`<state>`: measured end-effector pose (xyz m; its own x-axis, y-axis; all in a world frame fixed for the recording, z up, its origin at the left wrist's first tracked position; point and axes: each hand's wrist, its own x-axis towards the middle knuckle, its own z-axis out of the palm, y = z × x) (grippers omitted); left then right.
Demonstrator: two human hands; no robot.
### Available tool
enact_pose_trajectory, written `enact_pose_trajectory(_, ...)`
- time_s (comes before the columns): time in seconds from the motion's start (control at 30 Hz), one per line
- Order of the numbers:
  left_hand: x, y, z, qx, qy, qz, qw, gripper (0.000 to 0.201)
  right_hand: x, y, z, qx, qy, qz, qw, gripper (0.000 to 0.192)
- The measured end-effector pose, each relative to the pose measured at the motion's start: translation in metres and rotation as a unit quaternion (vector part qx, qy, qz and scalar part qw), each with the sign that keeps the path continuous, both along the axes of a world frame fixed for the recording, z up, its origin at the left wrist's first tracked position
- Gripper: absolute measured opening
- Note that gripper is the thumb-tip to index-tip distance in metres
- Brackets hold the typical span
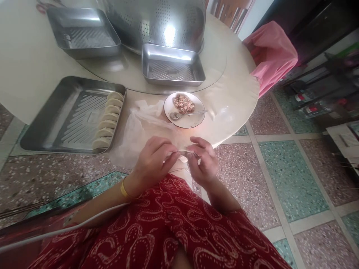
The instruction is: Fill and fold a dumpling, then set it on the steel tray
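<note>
Between my two hands is a pale dumpling, pinched at both ends just above my lap; fingers cover most of it. My left hand, with a yellow band at the wrist, grips one end between thumb and forefinger. My right hand pinches the other end. Just beyond them is a white plate bearing a mound of minced filling and a metal spoon. A row of several folded dumplings lines the right side of a large metal tray to the left.
A crumpled translucent plastic bag lies between tray and plate. Farther back, a smaller metal tray, another tray and a big perforated metal colander stand on the table. A pink cloth drapes a chair at right.
</note>
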<state>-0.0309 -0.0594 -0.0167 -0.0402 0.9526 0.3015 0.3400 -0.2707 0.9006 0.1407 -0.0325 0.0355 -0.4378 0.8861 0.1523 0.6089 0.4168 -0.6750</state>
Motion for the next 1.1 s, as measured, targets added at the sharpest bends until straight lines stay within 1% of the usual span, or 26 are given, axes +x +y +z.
enact_pose_trajectory(0.03,0.0,0.0,0.001,-0.014,-0.015,-0.002,1.0,0.013,0.0,0.0,0.001,-0.009,0.004,0.001,1.0,0.038)
enact_pose_trajectory(0.1,0.0,-0.001,0.001,-0.074,-0.076,-0.018,0.994,0.026,0.0,0.003,0.002,-0.041,0.004,0.01,0.999,0.035)
enact_pose_trajectory(0.13,0.002,-0.001,0.001,-0.117,-0.126,-0.032,0.985,0.032,-0.001,0.005,0.002,-0.064,0.004,0.018,0.998,0.033)
enact_pose_trajectory(0.17,0.004,-0.002,-0.001,-0.165,-0.188,-0.05,0.967,0.035,-0.001,0.008,0.003,-0.092,0.006,0.027,0.995,0.032)
enact_pose_trajectory(0.2,0.007,-0.003,-0.002,-0.212,-0.257,-0.067,0.94,0.036,-0.002,0.012,0.004,-0.125,0.011,0.036,0.991,0.03)
enact_pose_trajectory(0.23,0.011,-0.004,-0.004,-0.253,-0.326,-0.078,0.908,0.038,-0.002,0.016,0.004,-0.164,0.02,0.045,0.985,0.029)
enact_pose_trajectory(0.3,0.017,-0.004,-0.008,-0.315,-0.434,-0.08,0.84,0.041,-0.002,0.027,0.006,-0.251,0.05,0.056,0.965,0.027)
enact_pose_trajectory(0.33,0.02,-0.004,-0.009,-0.335,-0.468,-0.071,0.815,0.041,-0.002,0.032,0.008,-0.296,0.065,0.058,0.951,0.028)
enact_pose_trajectory(0.4,0.023,-0.001,-0.011,-0.354,-0.52,-0.05,0.776,0.036,-0.001,0.041,0.013,-0.374,0.084,0.054,0.922,0.032)
enact_pose_trajectory(0.43,0.024,0.002,-0.011,-0.363,-0.542,-0.045,0.757,0.032,0.0,0.044,0.015,-0.402,0.087,0.048,0.91,0.034)
enact_pose_trajectory(0.47,0.024,0.005,-0.01,-0.373,-0.562,-0.044,0.737,0.029,0.001,0.046,0.018,-0.418,0.088,0.04,0.903,0.036)
enact_pose_trajectory(0.5,0.024,0.008,-0.009,-0.381,-0.584,-0.044,0.715,0.027,0.003,0.047,0.02,-0.416,0.089,0.031,0.904,0.037)
enact_pose_trajectory(0.53,0.024,0.012,-0.008,-0.384,-0.603,-0.046,0.697,0.026,0.005,0.047,0.023,-0.398,0.091,0.021,0.913,0.037)
enact_pose_trajectory(0.57,0.025,0.015,-0.007,-0.383,-0.616,-0.048,0.687,0.026,0.006,0.045,0.024,-0.364,0.093,0.012,0.927,0.036)
enact_pose_trajectory(0.6,0.025,0.018,-0.006,-0.375,-0.622,-0.053,0.685,0.026,0.008,0.043,0.026,-0.322,0.092,0.004,0.942,0.034)
enact_pose_trajectory(0.63,0.026,0.02,-0.004,-0.364,-0.623,-0.061,0.69,0.027,0.009,0.041,0.027,-0.28,0.085,0.0,0.956,0.032)
enact_pose_trajectory(0.7,0.027,0.023,-0.001,-0.346,-0.612,-0.078,0.707,0.026,0.01,0.037,0.03,-0.209,0.061,0.004,0.976,0.028)
enact_pose_trajectory(0.8,0.03,0.023,0.004,-0.342,-0.6,-0.091,0.718,0.021,0.009,0.034,0.036,-0.125,0.017,0.03,0.992,0.028)
enact_pose_trajectory(0.87,0.031,0.021,0.007,-0.34,-0.595,-0.088,0.723,0.019,0.009,0.033,0.04,-0.07,-0.01,0.045,0.996,0.028)
enact_pose_trajectory(0.97,0.03,0.016,0.008,-0.321,-0.565,-0.076,0.756,0.015,0.009,0.033,0.044,-0.031,-0.032,0.059,0.997,0.029)
enact_pose_trajectory(1.03,0.028,0.013,0.007,-0.301,-0.542,-0.069,0.781,0.014,0.01,0.033,0.045,-0.023,-0.046,0.064,0.997,0.03)
enact_pose_trajectory(1.1,0.027,0.012,0.006,-0.282,-0.525,-0.067,0.8,0.012,0.011,0.033,0.045,-0.017,-0.07,0.063,0.995,0.03)
